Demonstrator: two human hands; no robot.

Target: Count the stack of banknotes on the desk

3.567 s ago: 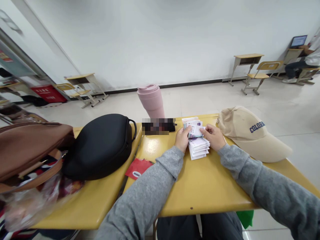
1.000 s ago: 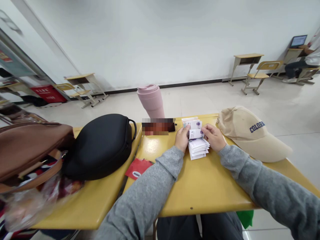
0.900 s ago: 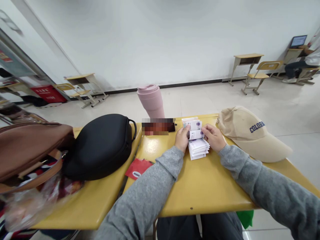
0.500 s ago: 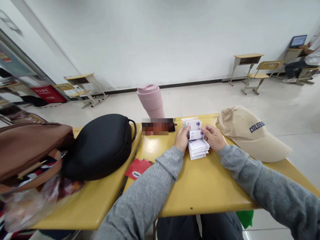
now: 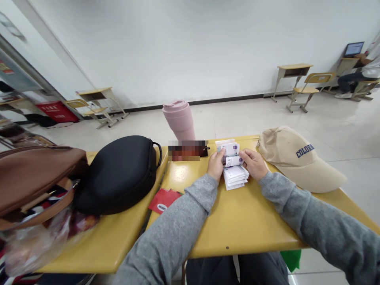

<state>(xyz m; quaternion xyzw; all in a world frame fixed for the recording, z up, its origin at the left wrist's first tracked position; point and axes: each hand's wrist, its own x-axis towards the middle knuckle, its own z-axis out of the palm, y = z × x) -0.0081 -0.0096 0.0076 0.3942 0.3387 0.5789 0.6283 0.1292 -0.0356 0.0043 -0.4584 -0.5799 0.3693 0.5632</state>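
A stack of white and purple banknotes (image 5: pixel 236 176) lies fanned on the yellow desk (image 5: pixel 243 221), its far end curled up. My left hand (image 5: pixel 216 164) pinches the lifted notes (image 5: pixel 230 149) from the left, thumb on top. From the right, my right hand (image 5: pixel 253 163) closes its fingertips on one curled note (image 5: pixel 233 161). Both arms wear grey sleeves.
A beige cap (image 5: pixel 297 156) lies right of the hands. A pink cup (image 5: pixel 179 119) and a dark phone (image 5: pixel 187 150) stand behind them. A red packet (image 5: pixel 163 200), a black case (image 5: pixel 118 172) and a brown bag (image 5: pixel 32 178) lie left. Another person sits far right (image 5: pixel 363 67).
The top note has been peeled back and curled between my fingertips; the hands stay in the same spot over the stack.
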